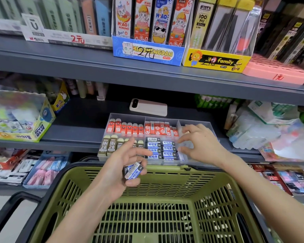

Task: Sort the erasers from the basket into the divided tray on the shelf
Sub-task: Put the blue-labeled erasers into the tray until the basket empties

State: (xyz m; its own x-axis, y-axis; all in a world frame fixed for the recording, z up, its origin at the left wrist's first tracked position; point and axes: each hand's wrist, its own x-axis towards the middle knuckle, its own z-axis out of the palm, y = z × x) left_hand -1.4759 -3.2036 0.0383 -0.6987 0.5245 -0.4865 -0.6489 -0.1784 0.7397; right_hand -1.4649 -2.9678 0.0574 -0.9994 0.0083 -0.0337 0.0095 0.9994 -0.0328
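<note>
1. Head view: a clear divided tray (128,115) sits at the front of the grey middle shelf (74,135), just behind the far rim of a green slotted basket (174,188).
2. Back row of the tray: the left compartment holds red erasers (125,128) with printed faces, standing upright in a row. The middle one holds orange-and-white erasers (158,128), also upright. The right one is mostly hidden by a hand.
3. Front row: the left compartment holds olive 2B erasers (109,145) standing on end. The middle one holds blue-and-black erasers (161,149) laid flat in two columns. What is in the right one cannot be made out.
4. The left hand (128,165) is above the basket's far rim, its lower fingers and thumb curled round a small stack of erasers (134,170) in blue-and-white sleeves.
5. The right hand (198,144) is spread over the tray's right side, fingers apart and holding nothing. Whether its fingertips touch the tray cannot be told.
6. A phone (147,106) lies face down on the shelf behind the tray.
7. On the upper shelf stand a blue display box (147,53) of cat-print packs and a yellow box (216,60) of pencil leads.
</note>
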